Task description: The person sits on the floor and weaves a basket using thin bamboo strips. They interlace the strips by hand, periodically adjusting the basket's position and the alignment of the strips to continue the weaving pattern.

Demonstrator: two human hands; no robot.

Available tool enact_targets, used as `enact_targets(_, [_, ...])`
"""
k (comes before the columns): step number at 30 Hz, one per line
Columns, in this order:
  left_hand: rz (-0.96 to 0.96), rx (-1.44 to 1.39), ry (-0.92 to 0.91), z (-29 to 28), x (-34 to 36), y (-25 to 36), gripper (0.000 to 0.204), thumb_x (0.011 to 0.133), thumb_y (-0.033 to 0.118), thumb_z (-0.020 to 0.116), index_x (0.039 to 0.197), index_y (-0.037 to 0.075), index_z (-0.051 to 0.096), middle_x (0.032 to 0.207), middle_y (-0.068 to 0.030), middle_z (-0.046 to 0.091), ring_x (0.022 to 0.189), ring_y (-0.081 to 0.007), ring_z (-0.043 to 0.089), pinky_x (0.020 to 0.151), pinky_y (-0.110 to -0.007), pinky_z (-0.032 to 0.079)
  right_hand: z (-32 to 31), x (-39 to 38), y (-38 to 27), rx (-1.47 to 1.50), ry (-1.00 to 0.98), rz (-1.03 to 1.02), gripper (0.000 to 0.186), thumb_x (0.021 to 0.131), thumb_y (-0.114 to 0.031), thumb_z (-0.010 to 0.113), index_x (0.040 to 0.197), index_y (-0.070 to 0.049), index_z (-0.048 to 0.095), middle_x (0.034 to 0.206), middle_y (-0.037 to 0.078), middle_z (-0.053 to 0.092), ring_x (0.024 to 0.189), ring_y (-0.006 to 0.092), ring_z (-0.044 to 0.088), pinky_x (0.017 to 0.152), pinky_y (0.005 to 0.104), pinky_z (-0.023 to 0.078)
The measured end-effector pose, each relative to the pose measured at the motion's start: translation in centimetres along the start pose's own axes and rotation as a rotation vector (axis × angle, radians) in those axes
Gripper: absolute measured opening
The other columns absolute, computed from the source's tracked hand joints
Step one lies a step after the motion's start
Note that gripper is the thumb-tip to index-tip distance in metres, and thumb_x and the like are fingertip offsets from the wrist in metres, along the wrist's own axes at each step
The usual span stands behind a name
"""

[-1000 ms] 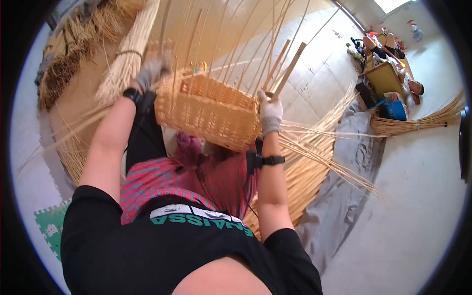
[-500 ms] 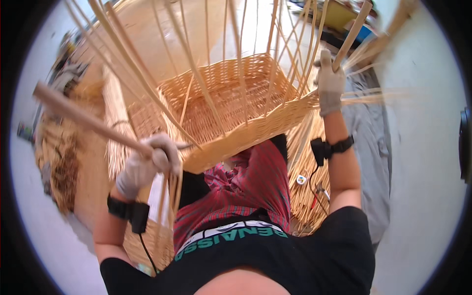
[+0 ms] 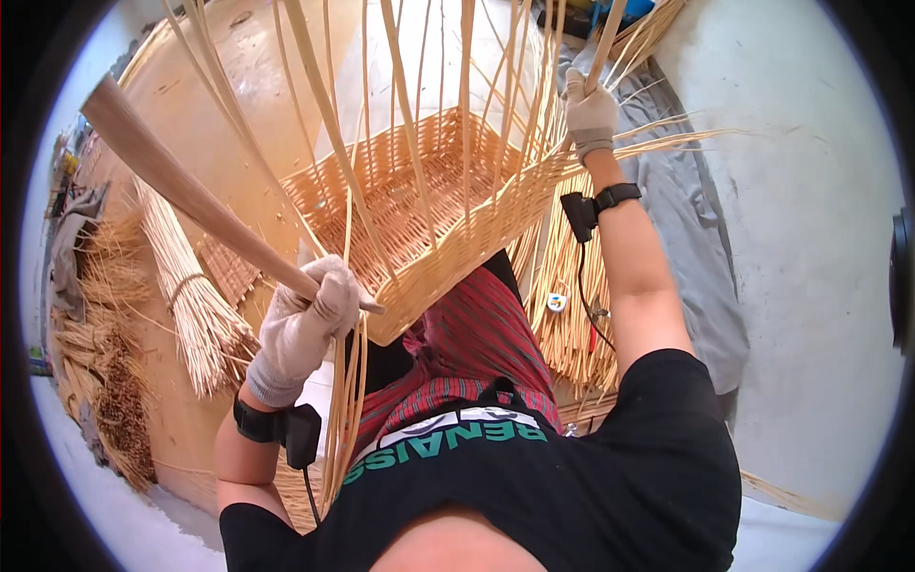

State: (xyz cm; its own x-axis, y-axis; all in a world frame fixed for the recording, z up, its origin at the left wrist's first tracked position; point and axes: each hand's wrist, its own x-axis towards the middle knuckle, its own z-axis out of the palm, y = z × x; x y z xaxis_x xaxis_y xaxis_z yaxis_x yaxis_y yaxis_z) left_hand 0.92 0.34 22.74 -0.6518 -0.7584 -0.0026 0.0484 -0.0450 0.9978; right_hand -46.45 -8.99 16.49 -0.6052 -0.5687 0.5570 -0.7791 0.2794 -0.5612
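A pale woven wicker basket with a rectangular floor rests tilted over my lap, tall upright stakes standing from its walls. My gloved left hand is closed around a thick, tapered wooden stick, whose narrow end lies by the basket's near left corner. Loose strands hang below that hand. Beyond the basket's right end, my gloved right hand is wrapped round another wooden stick that points up and away. Thin strands stick out sideways beneath it.
Left of the basket lies a tied bundle of rods, with darker bundled material farther left. More rods lie right of my legs, beside a grey cloth along the wall. A small white round object sits on them.
The basket and my right hand now appear farther left in the view, the right hand also higher. The left stick looks steeper. Both hands keep hold of their sticks.
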Motion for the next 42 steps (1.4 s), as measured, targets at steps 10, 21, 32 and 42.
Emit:
enact_targets(10, [0.013,-0.025,-0.001,0.1,0.1,0.3,0.045,0.109,0.039,0.049,0.074,0.01,0.051,0.061,0.0027,0.046,0.061,-0.0082,0.048,0.093,-0.039,0.052,-0.1,0.1,0.2,-0.019,-0.036,0.006,0.058,0.096,-0.057,0.052,0.086,-0.005,0.073,0.079,0.023,0.071,0.082,0.0459,0.068,0.074,0.0528,0.053])
enact_targets(21, [-0.35,0.223,0.047,-17.9,-2.3,3.7,0.04,0.105,0.04,0.056,0.122,0.003,0.057,0.116,-0.0099,0.065,0.112,-0.0225,0.065,0.101,-0.04,0.053,-1.5,-7.5,-12.7,0.554,-0.254,-0.021,0.046,0.099,-0.048,0.062,0.089,-0.004,0.075,0.06,0.017,0.063,0.055,0.0312,0.065,0.054,0.041,0.049])
enact_targets(32, [-0.32,1.137,0.174,-13.0,3.2,2.5,0.034,0.097,0.033,0.062,0.111,0.003,0.067,0.095,-0.0141,0.072,0.087,-0.0245,0.07,0.079,-0.037,0.055,10.8,-14.4,-12.3,0.861,-0.829,0.163,0.042,0.098,-0.041,0.07,0.076,-0.005,0.071,0.061,0.001,0.061,0.057,0.0083,0.052,0.053,0.0287,0.043])
enact_targets(42, [0.021,1.085,0.345,5.8,13.6,-15.5,0.083,0.082,0.034,0.079,0.15,0.01,0.039,0.132,-0.0194,0.063,0.13,-0.0367,0.055,0.121,-0.051,0.03,9.9,-12.4,-9.6,0.732,-1.03,-0.13,0.028,0.094,-0.032,0.074,0.108,-0.007,0.072,0.086,0.001,0.071,0.076,0.0111,0.061,0.071,0.032,0.051])
